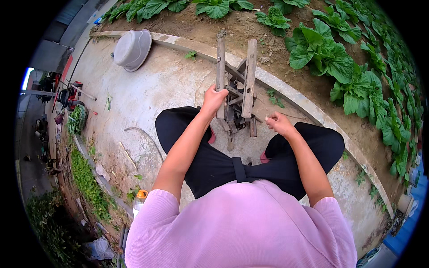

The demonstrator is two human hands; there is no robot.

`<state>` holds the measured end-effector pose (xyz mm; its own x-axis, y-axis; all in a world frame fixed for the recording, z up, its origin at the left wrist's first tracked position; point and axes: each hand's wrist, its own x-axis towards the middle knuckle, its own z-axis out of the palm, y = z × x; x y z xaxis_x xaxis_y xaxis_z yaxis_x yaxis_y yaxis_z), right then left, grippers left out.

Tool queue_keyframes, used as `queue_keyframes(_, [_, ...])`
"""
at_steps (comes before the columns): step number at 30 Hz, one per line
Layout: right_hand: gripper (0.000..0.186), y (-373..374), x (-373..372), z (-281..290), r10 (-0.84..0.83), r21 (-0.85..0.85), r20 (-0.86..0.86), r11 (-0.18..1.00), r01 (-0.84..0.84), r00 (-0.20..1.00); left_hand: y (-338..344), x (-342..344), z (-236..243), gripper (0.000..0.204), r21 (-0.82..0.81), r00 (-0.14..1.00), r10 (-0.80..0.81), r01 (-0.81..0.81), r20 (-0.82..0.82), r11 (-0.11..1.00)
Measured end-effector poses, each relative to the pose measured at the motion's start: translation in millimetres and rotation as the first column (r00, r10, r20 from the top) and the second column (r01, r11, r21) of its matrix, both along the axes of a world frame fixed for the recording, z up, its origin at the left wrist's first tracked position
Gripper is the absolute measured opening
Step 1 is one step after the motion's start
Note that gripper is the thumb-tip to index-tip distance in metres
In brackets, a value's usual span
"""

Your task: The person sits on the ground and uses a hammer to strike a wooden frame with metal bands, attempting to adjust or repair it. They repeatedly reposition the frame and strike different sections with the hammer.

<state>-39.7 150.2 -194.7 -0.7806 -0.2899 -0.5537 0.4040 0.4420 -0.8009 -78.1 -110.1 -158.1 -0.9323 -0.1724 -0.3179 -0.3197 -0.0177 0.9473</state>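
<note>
In front of me stands a weathered wooden frame (pixel 249 80), with two parallel bars on top and crossed legs below, like a folding stool without a seat. My left hand (pixel 213 100) is closed around its left bar (pixel 220 60), near the lower end. To the right of the frame and apart from it, my right hand (pixel 280 124) has its thumb and fingers pinched together. Whatever it may hold is too small to make out. Between my knees, dark shapes under the frame are partly hidden by its legs.
A grey plastic tub (pixel 132 50) lies tipped on the concrete at the far left. A low concrete curb (pixel 286 91) borders leafy green plants (pixel 319 51). An orange-capped bottle (pixel 140 202) is by my left elbow. A red machine (pixel 71 96) stands farther left.
</note>
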Motion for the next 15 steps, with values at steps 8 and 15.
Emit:
queue_keyframes(8, [0.022,-34,134,-43,-0.212,-0.068,-0.011,0.975,0.211,0.977,-9,41,-8,0.014,0.044,0.996,-0.043,0.047,-0.076,0.998])
queue_keyframes(15, [0.038,-9,103,-37,-0.517,-0.092,0.217,0.834,0.544,0.828,-31,69,28,0.017,0.259,0.993,-0.071,0.093,-0.094,0.961])
